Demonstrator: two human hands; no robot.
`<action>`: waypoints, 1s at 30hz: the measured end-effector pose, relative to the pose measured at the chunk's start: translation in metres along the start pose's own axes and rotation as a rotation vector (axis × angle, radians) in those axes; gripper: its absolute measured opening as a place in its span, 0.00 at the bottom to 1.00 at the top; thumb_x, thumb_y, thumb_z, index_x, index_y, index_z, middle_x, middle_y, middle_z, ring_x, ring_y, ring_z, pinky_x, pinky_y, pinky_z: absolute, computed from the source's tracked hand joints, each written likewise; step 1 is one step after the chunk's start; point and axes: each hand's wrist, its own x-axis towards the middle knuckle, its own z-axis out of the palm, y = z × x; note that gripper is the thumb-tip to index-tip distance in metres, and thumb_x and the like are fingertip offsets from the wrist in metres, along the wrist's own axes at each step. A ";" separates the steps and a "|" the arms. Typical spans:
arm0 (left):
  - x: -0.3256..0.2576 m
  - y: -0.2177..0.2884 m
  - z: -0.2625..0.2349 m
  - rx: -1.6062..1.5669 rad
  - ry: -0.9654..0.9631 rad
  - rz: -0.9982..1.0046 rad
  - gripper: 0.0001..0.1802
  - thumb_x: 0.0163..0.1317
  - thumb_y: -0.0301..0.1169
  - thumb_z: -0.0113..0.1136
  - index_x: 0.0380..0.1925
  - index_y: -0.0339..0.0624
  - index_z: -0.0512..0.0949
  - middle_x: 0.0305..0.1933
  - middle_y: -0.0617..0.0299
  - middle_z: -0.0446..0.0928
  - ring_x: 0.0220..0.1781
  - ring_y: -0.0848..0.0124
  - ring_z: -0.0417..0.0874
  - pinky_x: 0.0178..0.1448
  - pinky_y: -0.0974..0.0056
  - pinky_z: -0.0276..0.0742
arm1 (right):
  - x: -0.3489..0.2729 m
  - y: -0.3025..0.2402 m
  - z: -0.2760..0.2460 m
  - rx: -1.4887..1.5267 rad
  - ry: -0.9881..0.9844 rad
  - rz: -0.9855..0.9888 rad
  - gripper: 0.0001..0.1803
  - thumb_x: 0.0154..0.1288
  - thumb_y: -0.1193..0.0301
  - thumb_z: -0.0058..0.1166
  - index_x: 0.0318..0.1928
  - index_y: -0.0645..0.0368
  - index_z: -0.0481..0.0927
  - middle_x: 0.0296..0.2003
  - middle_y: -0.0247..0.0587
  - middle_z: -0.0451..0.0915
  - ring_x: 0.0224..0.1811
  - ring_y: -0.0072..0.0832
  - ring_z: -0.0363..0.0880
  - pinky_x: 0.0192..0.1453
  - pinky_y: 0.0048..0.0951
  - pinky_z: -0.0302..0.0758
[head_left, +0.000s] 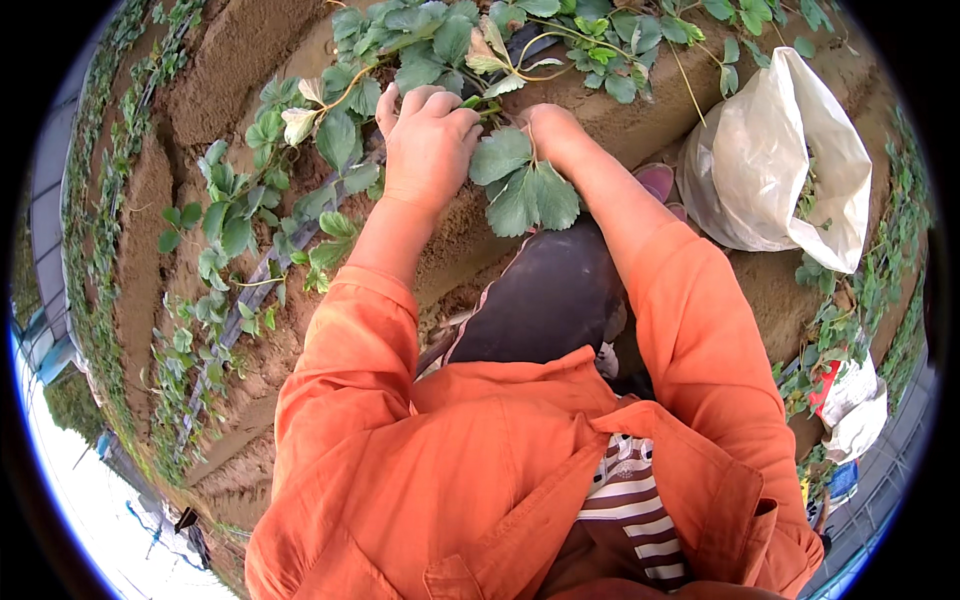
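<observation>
Leaf sprig (535, 195), upper center: serrated, matte green leaflets point downward, long axis near vertical. Left hand (428, 140) and right hand (550, 135), apart, reach into foliage (425, 65); grip cannot be determined.

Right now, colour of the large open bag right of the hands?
The bag is off-white; head view shows it best.

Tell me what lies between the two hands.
In the head view, green stems and part of a strawberry leaf lie between the left hand and the right hand.
</observation>
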 end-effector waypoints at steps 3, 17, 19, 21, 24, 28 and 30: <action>-0.016 0.013 0.005 -0.040 0.144 -0.041 0.05 0.46 0.33 0.65 0.26 0.53 0.81 0.40 0.71 0.77 0.53 0.66 0.73 0.66 0.46 0.54 | -0.011 -0.007 -0.014 -0.037 0.006 -0.065 0.18 0.51 0.59 0.61 0.35 0.62 0.84 0.32 0.52 0.82 0.36 0.45 0.81 0.44 0.38 0.75; -0.057 0.036 0.027 -0.076 0.240 0.012 0.10 0.41 0.29 0.64 0.26 0.54 0.78 0.40 0.74 0.77 0.50 0.70 0.76 0.55 0.57 0.60 | 0.020 -0.006 -0.042 -0.442 0.499 -0.183 0.09 0.56 0.66 0.54 0.33 0.54 0.85 0.34 0.52 0.81 0.40 0.48 0.80 0.47 0.41 0.76; -0.054 0.040 0.026 -0.089 0.228 0.022 0.10 0.42 0.29 0.65 0.27 0.55 0.78 0.41 0.75 0.78 0.50 0.72 0.76 0.56 0.56 0.59 | 0.043 0.004 -0.072 -0.609 0.436 -0.171 0.10 0.57 0.67 0.53 0.36 0.55 0.84 0.34 0.48 0.83 0.35 0.44 0.81 0.39 0.37 0.78; -0.052 0.041 0.028 -0.085 0.231 0.029 0.10 0.42 0.29 0.65 0.27 0.56 0.78 0.41 0.75 0.78 0.51 0.72 0.76 0.58 0.56 0.58 | 0.034 -0.013 -0.067 0.017 0.245 -0.006 0.10 0.57 0.68 0.54 0.38 0.55 0.84 0.33 0.42 0.83 0.31 0.37 0.80 0.33 0.33 0.77; -0.057 0.039 0.036 -0.085 0.217 0.052 0.08 0.43 0.32 0.62 0.28 0.57 0.79 0.43 0.76 0.77 0.53 0.72 0.75 0.62 0.54 0.56 | 0.034 -0.037 -0.054 0.212 -0.138 -0.001 0.12 0.59 0.69 0.55 0.42 0.60 0.78 0.31 0.30 0.79 0.30 0.20 0.75 0.26 0.24 0.71; -0.069 0.032 0.052 -0.114 0.174 0.095 0.07 0.46 0.34 0.58 0.29 0.56 0.80 0.48 0.74 0.77 0.56 0.71 0.74 0.62 0.52 0.58 | 0.034 -0.045 -0.036 0.200 -0.182 -0.036 0.16 0.51 0.71 0.63 0.43 0.58 0.80 0.35 0.33 0.81 0.32 0.22 0.76 0.32 0.26 0.71; -0.072 0.034 0.057 -0.120 0.160 0.102 0.07 0.47 0.34 0.58 0.29 0.57 0.80 0.48 0.74 0.77 0.57 0.70 0.73 0.62 0.53 0.58 | 0.025 -0.049 -0.035 0.181 -0.138 -0.084 0.16 0.50 0.70 0.63 0.42 0.57 0.80 0.35 0.33 0.81 0.31 0.23 0.76 0.32 0.28 0.71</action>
